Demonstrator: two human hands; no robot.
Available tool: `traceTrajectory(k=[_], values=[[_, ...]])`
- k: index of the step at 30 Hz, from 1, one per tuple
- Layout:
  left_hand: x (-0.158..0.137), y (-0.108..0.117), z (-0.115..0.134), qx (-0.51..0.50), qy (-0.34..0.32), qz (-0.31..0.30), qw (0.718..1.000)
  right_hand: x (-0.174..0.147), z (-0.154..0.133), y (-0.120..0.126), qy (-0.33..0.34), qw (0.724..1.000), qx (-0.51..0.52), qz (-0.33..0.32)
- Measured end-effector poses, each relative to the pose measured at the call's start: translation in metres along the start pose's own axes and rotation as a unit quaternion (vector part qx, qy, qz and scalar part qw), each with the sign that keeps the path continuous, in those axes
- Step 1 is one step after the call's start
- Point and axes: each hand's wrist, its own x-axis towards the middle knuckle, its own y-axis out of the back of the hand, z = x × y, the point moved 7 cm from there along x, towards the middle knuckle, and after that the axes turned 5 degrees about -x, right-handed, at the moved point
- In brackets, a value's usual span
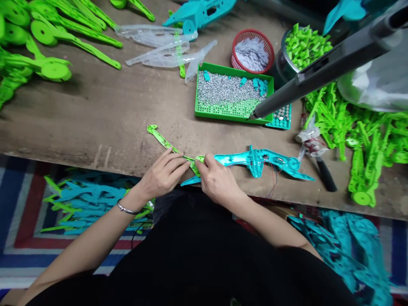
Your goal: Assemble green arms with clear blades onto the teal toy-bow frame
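Observation:
A long blue plastic toy shell (232, 160) lies along the table's front edge, its hollow side up, with thin red and blue wires (273, 180) hanging from it. At its left end sits a slim, curved light-green plastic arm (162, 139), pointing up and left. My left hand (164, 173) is closed over the middle of this green arm, fingers together. My right hand (218, 178) pinches the arm's wider end where it meets the blue shell. Whether a small part is under those fingertips is hidden.
Beyond my hands stands a green tray (223, 111) of small screws, with a grey power screwdriver (306, 85) hanging over its right corner. A red basket (234, 53) and a metal bowl (282, 59) are behind. Green parts (366, 161) are heaped right; a black-handled tool (325, 175) lies nearer.

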Motion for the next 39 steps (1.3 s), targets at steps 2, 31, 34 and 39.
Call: traceTrajectory(k=[2,31,34,39], values=[[-0.001,-0.001,0.002,0.004,-0.001,-0.001,1.000,0.000,0.000,0.001,0.000,1.000,0.003,0.004],[0.015,-0.002,0.016,0.065,0.061,-0.083,0.993,0.006,0.016,0.003,0.007,0.985,0.160,0.065],[0.010,-0.003,0.016,0.062,0.041,-0.068,0.995,0.006,0.016,0.001,0.005,0.985,0.160,0.063],[-0.001,-0.005,0.015,0.070,0.003,-0.073,0.995,0.004,0.016,-0.001,0.005,0.984,0.165,0.065]])
